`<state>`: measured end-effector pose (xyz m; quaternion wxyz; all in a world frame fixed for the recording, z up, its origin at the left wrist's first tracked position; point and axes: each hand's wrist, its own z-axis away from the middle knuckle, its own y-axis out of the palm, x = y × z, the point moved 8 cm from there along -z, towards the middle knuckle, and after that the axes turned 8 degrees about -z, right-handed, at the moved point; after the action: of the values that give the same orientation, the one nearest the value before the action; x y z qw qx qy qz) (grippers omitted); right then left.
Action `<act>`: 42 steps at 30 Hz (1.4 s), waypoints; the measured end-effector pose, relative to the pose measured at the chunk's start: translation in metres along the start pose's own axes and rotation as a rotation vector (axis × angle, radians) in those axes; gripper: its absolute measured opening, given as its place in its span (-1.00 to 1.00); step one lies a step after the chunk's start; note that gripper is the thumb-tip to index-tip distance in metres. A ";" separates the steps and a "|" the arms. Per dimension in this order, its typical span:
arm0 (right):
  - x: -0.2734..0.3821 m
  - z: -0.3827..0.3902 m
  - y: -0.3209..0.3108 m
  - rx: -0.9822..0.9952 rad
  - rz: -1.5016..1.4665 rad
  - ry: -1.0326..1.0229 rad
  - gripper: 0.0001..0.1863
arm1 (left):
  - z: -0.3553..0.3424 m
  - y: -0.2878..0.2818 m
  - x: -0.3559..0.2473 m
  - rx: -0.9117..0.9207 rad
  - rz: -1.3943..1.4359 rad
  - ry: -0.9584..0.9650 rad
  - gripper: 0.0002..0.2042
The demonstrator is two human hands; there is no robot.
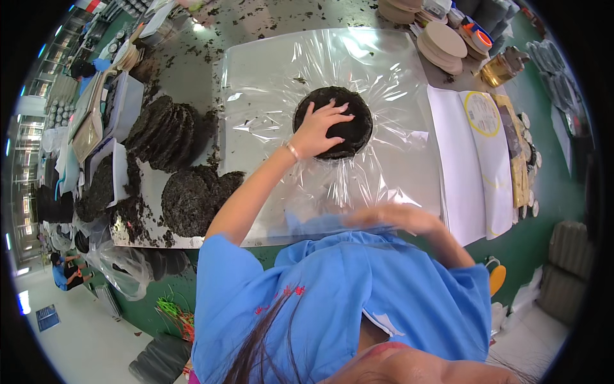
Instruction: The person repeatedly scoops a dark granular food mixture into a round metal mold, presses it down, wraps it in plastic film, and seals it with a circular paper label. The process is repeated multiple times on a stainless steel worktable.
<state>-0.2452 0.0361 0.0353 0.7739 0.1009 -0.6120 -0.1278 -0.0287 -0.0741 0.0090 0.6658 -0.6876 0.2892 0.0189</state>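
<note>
1. The left hand (320, 131) is resting on a dark round pressed cake (354, 136), its fingers spreading wide across the top – palm down, gripping nothing.
2. The cake is lying near the middle of clear plastic film (256, 83), which is creasing outward around it on the bench (217, 38).
3. The right hand (393, 217) is hovering or resting close to the person's body, near the film's near edge; it is blurring, so I cannot tell how its fingers are standing or whether they are holding anything.
4. More dark cakes (163, 134) are leaning in a stack to the left, beside a white plastic bin (128, 105).
5. White paper sheets (451, 166) are lying to the right – tan discs (441, 46) are piling up beyond them.
</note>
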 end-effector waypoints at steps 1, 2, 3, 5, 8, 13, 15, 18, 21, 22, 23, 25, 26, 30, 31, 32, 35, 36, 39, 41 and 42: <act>-0.011 0.003 0.008 -0.033 0.170 -0.004 -0.36 | 0.010 -0.014 -0.006 -0.082 0.053 -0.009 -0.12; -0.021 0.003 0.011 -0.077 0.337 -0.012 -0.34 | 0.021 -0.029 -0.017 -0.157 0.108 -0.005 -0.12; -0.033 0.013 0.034 -0.327 0.448 -0.025 -0.28 | 0.067 -0.033 -0.058 -0.115 0.238 -0.089 -0.15; -0.022 0.007 0.012 -0.875 0.867 -0.117 -0.12 | 0.108 -0.053 -0.091 -0.184 0.204 -0.197 -0.22; -0.002 -0.029 -0.027 -0.974 1.152 -0.158 0.13 | 0.169 -0.027 -0.079 -0.194 -0.293 -0.405 -0.37; 0.040 -0.092 -0.047 -1.056 1.286 -0.247 -0.19 | 0.198 -0.104 -0.060 -0.524 -0.332 -0.479 -0.83; 0.049 -0.111 -0.058 -1.017 1.228 -0.220 -0.40 | 0.175 -0.154 -0.141 -0.947 -0.467 -0.224 -0.90; 0.045 -0.112 -0.066 -1.072 1.301 -0.396 -0.68 | 0.163 -0.085 -0.143 -0.652 -0.199 -0.026 -0.69; 0.052 -0.096 -0.069 -1.128 1.261 -0.478 -0.73 | 0.170 -0.050 -0.093 -0.707 -0.090 -0.320 -0.51; 0.051 -0.091 -0.068 -1.108 1.257 -0.449 -0.72 | 0.181 -0.046 -0.082 -0.813 -0.074 -0.435 -0.46; 0.050 -0.089 -0.068 -1.090 1.253 -0.421 -0.72 | 0.195 -0.039 -0.070 -0.916 -0.056 -0.551 -0.40; 0.050 -0.087 -0.069 -1.073 1.245 -0.401 -0.68 | 0.210 -0.003 -0.036 -1.011 0.415 -0.671 -0.16; 0.051 -0.087 -0.070 -1.062 1.241 -0.397 -0.65 | 0.209 0.024 -0.025 -1.078 0.855 -0.695 -0.09; 0.042 -0.091 -0.076 -1.109 1.224 -0.321 -0.58 | 0.158 0.042 0.019 -0.906 1.259 -0.744 0.04; 0.043 -0.092 -0.076 -1.119 1.230 -0.303 -0.58 | 0.137 0.021 0.018 -0.931 1.233 -0.661 0.02; 0.046 -0.093 -0.078 -1.127 1.241 -0.290 -0.58 | 0.118 0.000 0.017 -0.961 1.208 -0.578 0.00; 0.040 -0.099 -0.084 -1.033 1.234 -0.112 -0.64 | 0.066 -0.052 -0.028 -0.971 0.751 -0.246 -0.11; 0.038 -0.099 -0.083 -1.007 1.263 -0.114 -0.69 | 0.053 -0.050 -0.039 -0.901 0.566 -0.177 -0.17; 0.038 -0.087 -0.080 -0.935 1.268 -0.231 -0.80 | 0.018 -0.028 -0.050 -0.598 0.138 -0.190 -0.47; 0.051 -0.069 -0.069 -0.888 1.153 -0.448 -0.77 | 0.007 -0.014 -0.043 -0.455 -0.039 -0.223 -0.61; 0.057 -0.050 -0.076 -1.172 0.991 -0.521 -0.72 | 0.003 -0.009 -0.041 -0.428 -0.094 -0.214 -0.64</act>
<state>-0.1895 -0.0541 0.0528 0.5002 -0.6368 -0.5800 -0.0892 -0.0581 -0.0568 0.0339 0.5320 -0.8197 0.1739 0.1215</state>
